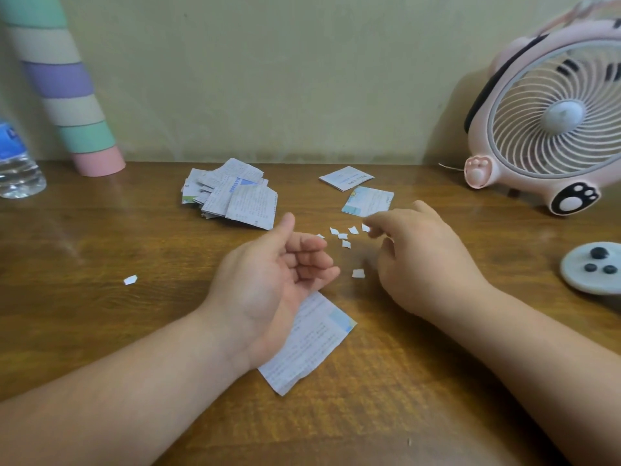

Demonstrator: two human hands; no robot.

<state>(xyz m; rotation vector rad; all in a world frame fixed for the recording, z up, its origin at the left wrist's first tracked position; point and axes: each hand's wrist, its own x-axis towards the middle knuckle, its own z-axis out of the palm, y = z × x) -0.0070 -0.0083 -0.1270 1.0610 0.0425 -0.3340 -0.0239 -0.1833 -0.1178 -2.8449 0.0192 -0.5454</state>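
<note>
White torn paper scraps lie scattered on the brown wooden table, right between the two hands. One more scrap sits closer in, and a stray scrap is well off to the left.

Now the left hand: palm up, fingers loosely curled into a cup, nothing visible in it. Its wrist rests on a printed white paper sheet.

Over to the right hand, reaching across the cluster with its fingertips bunched at the farthest piece. That grip is blurred, so I cannot tell whether it has a scrap pinched or not. This looks like gathering work, with the bits headed for the cupped palm.

The risks? These pieces are tiny and light, so a clumsy pinch could flick their neighbours across the table. The round pink plastic fan stands near on the right. I cannot tell whether it is running, but any draught would scatter the lot. A tilt of that shallow cup would spill whatever lands in it. And the stray scrap is easy to miss.
</note>
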